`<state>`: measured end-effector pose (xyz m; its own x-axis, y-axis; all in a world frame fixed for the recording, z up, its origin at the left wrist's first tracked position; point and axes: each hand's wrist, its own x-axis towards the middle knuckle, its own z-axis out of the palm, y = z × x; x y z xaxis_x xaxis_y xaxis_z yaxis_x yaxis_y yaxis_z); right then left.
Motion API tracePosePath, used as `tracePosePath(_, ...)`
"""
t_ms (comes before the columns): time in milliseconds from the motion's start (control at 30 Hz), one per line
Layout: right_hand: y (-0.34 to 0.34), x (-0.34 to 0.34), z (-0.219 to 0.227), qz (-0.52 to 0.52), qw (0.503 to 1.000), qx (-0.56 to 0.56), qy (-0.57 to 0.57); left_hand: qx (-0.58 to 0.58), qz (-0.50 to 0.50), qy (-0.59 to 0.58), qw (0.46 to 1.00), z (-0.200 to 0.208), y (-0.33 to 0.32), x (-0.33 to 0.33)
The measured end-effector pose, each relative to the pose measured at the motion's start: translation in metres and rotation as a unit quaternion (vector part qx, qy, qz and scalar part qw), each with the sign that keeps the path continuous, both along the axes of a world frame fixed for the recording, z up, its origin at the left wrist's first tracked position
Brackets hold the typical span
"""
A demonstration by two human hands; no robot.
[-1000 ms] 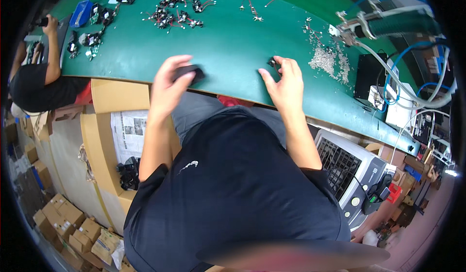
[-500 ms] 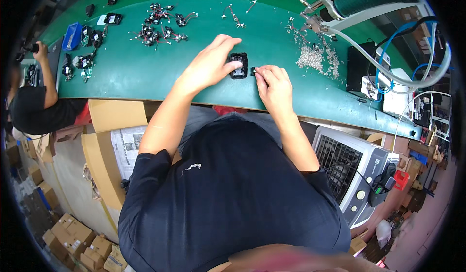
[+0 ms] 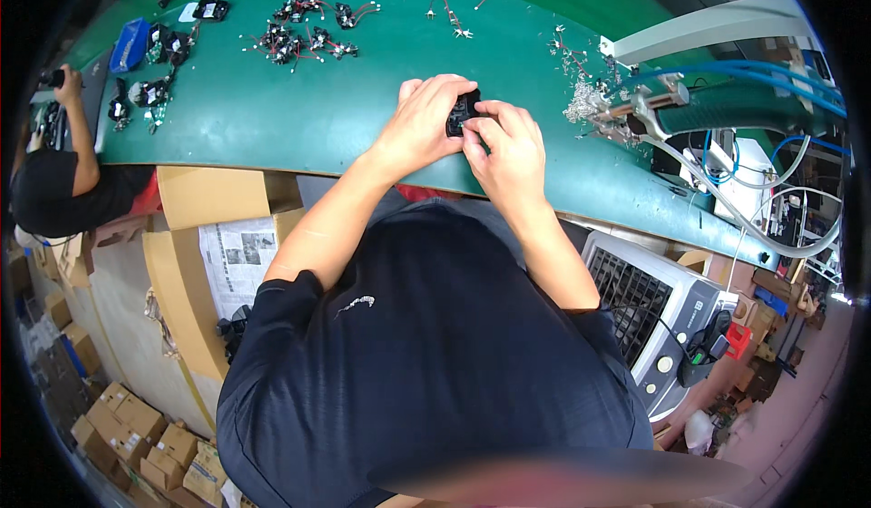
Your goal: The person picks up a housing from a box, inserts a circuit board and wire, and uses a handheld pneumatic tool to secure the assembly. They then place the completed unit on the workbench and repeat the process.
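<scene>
Above the green worktable, close to its near edge, a small black plastic housing is tilted between my two hands. My left hand grips its left side, fingers along the top and thumb at the lower edge. From the right, my right hand has its fingers bent and closed on the housing's right edge, fingertips over its open inner side. Whether a small part is between those fingertips cannot be made out.
Small black parts with red wires lie piled at the back left. A blue bin stands beyond. Right of my hands, a metal fixture with hoses hangs over small pale pieces. A co-worker sits left; an air cooler stands right.
The housing has come up off the table into my left hand and tilted. My right hand, which pinched a small dark part beside it, has moved in against it. The view has shifted.
</scene>
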<state>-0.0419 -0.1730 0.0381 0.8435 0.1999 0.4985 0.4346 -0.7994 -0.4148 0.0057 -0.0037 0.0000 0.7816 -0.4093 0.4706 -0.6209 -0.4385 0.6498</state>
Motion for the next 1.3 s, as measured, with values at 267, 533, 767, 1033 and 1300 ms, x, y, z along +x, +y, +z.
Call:
tracePosePath(267, 0.003, 0.0, 0.015, -0.004, 0.998, -0.045, 0.04, 0.003, 0.0, -0.018, 1.0, 0.004, -0.001, 0.0)
tracePosePath(533, 0.006, 0.006, 0.016, 0.011, 0.995, -0.079, 0.063, 0.019, -0.005, -0.012, 1.0, 0.004, 0.001, -0.003)
tracePosePath(767, 0.012, 0.01, 0.02, -0.031, 0.99, -0.106, 0.091, -0.009, 0.002, -0.017, 1.0, 0.005, -0.002, -0.001)
tracePosePath(1033, 0.012, 0.009, 0.018, -0.025, 0.99, -0.115, 0.082, -0.003, -0.002, 0.01, 1.0, 0.006, 0.001, -0.002)
tracePosePath(1300, 0.014, 0.014, 0.017, -0.013, 0.986, -0.143, 0.081, -0.02, 0.003, -0.018, 1.0, 0.004, -0.001, 0.001)
